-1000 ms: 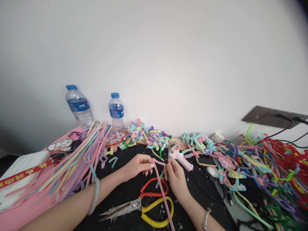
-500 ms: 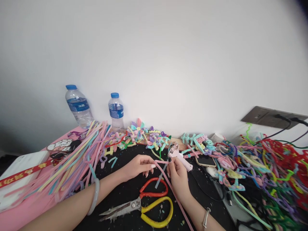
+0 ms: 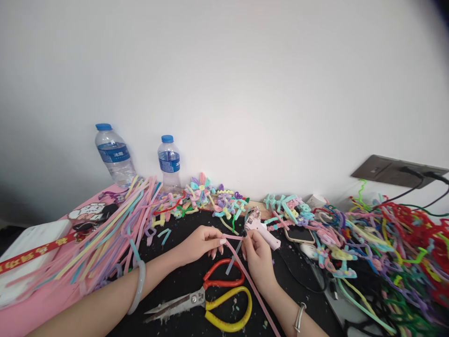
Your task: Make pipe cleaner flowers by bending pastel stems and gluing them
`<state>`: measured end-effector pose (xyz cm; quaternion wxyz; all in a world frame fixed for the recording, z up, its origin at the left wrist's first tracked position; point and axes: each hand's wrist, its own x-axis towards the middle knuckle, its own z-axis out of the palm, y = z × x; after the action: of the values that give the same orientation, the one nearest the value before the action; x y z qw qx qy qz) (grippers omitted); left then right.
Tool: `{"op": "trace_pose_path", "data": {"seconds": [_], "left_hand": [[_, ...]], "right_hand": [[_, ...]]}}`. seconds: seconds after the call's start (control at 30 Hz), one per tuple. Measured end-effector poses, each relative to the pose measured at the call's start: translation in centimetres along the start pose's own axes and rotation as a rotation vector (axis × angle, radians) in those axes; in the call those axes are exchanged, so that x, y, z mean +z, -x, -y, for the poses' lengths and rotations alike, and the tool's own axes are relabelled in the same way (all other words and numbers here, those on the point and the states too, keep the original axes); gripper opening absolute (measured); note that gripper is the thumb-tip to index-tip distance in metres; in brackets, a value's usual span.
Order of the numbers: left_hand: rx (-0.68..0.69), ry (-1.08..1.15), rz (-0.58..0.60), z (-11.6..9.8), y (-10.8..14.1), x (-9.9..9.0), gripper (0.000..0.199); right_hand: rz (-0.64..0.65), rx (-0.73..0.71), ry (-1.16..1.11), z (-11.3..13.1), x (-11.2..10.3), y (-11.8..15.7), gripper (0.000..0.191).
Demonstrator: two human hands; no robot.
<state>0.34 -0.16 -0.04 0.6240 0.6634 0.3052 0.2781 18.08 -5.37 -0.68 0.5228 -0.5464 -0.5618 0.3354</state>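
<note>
A pink pipe cleaner (image 3: 254, 288) runs between my two hands, bent sharply at my left fingertips, with its long end trailing down toward the front edge of the view. My left hand (image 3: 206, 242) pinches it at the bend. Close by on the right, my right hand (image 3: 257, 250) grips the short end between thumb and fingers. Just beyond the right hand lies a pale pink glue gun (image 3: 268, 238), partly covered by it. A clear glue stick (image 3: 234, 257) shows behind the pipe cleaner. Below the hands rest scissors (image 3: 196, 299) with one red and one yellow handle, blades apart.
Loose pastel pipe cleaners (image 3: 115, 224) spread at the left, and a tangled colourful heap (image 3: 393, 262) fills the right. Two water bottles (image 3: 170, 161) stand by the wall. A phone (image 3: 300, 235), a black cable (image 3: 298, 281) and a wall socket (image 3: 396, 171) are at the right.
My right hand has shifted slightly left. The bend of the pink pipe cleaner now sits within my left fingertips, and its short end lies flatter between the hands.
</note>
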Motion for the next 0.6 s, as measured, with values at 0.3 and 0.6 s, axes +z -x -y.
{"op": "trace_pose_path", "data": {"seconds": [0.3,0.6], "left_hand": [[0.013,0.001,0.017,-0.12,0.02,0.02,0.028],[-0.005,-0.008,0.039,-0.53,0.13,-0.08,0.028]], "right_hand": [[-0.010,0.009,-0.002,0.13,-0.15,-0.14,0.030],[-0.007,0.006,-0.023,0.02,-0.26,-0.28,0.031]]}}
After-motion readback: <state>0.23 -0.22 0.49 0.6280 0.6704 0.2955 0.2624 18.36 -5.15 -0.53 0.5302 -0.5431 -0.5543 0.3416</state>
